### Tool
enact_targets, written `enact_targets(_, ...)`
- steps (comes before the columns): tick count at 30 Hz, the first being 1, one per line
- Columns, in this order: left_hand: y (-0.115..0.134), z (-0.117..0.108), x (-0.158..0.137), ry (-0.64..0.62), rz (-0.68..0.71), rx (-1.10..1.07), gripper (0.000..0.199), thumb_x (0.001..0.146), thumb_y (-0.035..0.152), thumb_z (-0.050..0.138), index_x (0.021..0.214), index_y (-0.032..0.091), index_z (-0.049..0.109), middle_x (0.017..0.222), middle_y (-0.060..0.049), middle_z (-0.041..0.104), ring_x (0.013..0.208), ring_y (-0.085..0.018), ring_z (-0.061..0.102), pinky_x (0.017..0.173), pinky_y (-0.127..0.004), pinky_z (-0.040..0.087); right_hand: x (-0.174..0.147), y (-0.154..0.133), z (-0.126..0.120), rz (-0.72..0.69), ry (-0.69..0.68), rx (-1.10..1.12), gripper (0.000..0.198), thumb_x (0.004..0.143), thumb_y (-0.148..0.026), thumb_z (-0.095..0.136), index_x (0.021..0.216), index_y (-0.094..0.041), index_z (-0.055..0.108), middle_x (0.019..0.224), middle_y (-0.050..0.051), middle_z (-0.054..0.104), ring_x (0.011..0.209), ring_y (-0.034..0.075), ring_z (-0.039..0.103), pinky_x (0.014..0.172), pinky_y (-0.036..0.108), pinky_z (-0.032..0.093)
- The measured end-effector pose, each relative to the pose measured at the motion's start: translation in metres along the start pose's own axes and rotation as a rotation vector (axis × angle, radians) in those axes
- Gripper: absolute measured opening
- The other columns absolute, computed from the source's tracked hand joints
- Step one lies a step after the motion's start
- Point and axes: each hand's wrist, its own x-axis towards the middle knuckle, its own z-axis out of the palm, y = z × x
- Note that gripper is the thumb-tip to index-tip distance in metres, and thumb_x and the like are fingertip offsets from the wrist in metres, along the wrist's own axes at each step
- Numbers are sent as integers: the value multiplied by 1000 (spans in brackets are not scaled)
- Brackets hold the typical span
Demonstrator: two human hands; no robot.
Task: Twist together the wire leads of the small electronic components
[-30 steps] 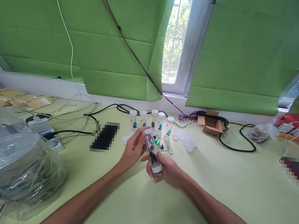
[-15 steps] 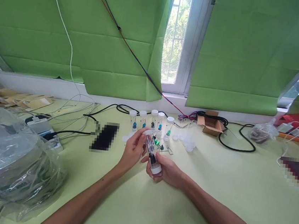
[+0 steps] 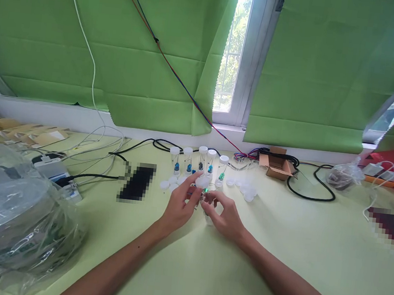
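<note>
Between my two hands is a clear plastic tube with a white cap, and its pale lower end shows below my right fingers. My left hand curls around its left side, thumb and fingers bent inward. From the other side my right hand closes in, its fingertips pinched near the middle of the tube. Fingers cover most of the tube, so its contents are hidden. A bit of shiny green peeks out between the fingertips. Behind stand several capped tubes with blue, dark or green pieces inside.
Loose white caps lie left of the tubes, with more translucent caps at right. Farther right are an open cardboard box and black cable. A plastic-wrapped spool fills the left; a blurred dark rectangle lies nearby.
The tube was tilted in both hands with its length showing; now it stands more upright, mostly covered by fingers. My right hand has moved up along it.
</note>
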Motion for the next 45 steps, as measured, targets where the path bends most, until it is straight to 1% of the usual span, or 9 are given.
enact_targets(4,-1,1,0,56,-17,61,31,94,36,47,123,26,45,103,-5,57,65,-9,56,46,-18,41,5,10,-9,-98,238,-179,18,88,-32,60,101,-20,60,89,6,63,83,20,54,71,32,45)
enact_targets(8,-5,3,-1,41,64,224,16,94,31,47,105,22,54,90,-2,57,67,-11,54,55,-21,45,12,25,-23,-93,431,-350,19,88,-34,60,101,-20,60,94,7,63,87,22,54,74,35,45)
enact_targets(10,-7,5,-2,2,129,281,13,94,27,46,101,21,55,85,-1,56,64,-10,51,56,-22,44,13,32,-28,-79,470,-404,24,87,-34,61,106,-20,59,95,7,63,85,23,53,73,35,46)
enact_targets(15,-12,9,-6,-99,253,325,13,95,22,44,98,20,56,88,-2,54,59,-8,47,54,-22,40,14,49,-29,-7,430,-454,27,89,-36,57,111,-20,56,97,8,63,83,23,54,70,35,46)
enact_targets(23,-13,12,-10,-178,225,340,17,96,24,41,101,20,57,88,-2,52,58,-9,47,53,-22,40,16,64,-27,107,398,-367,39,92,-43,48,121,-18,49,99,11,63,82,22,59,66,33,49)
enact_targets(30,-13,16,-13,-215,201,365,19,96,24,40,98,20,58,88,-3,53,59,-10,46,53,-22,38,13,67,-23,177,288,-381,41,88,-34,52,124,-16,45,89,7,63,56,16,54,61,33,49)
enact_targets(33,-11,17,-13,-227,186,368,19,96,23,40,96,20,59,86,-3,53,60,-10,46,54,-23,39,13,70,-22,184,278,-366,40,86,-30,53,122,-15,46,90,7,62,61,17,57,63,34,51)
enact_targets(40,-7,18,-16,-271,153,386,20,96,23,40,96,20,60,86,-3,55,64,-12,49,56,-24,39,13,73,-20,181,265,-270,36,82,-27,56,116,-16,49,100,12,60,93,24,59,72,37,56)
enact_targets(45,-8,20,-18,-300,153,399,21,96,22,39,94,20,60,85,-3,54,65,-12,49,55,-24,38,12,73,-18,184,242,-188,37,83,-28,57,117,-16,49,105,13,59,99,24,59,76,38,57)
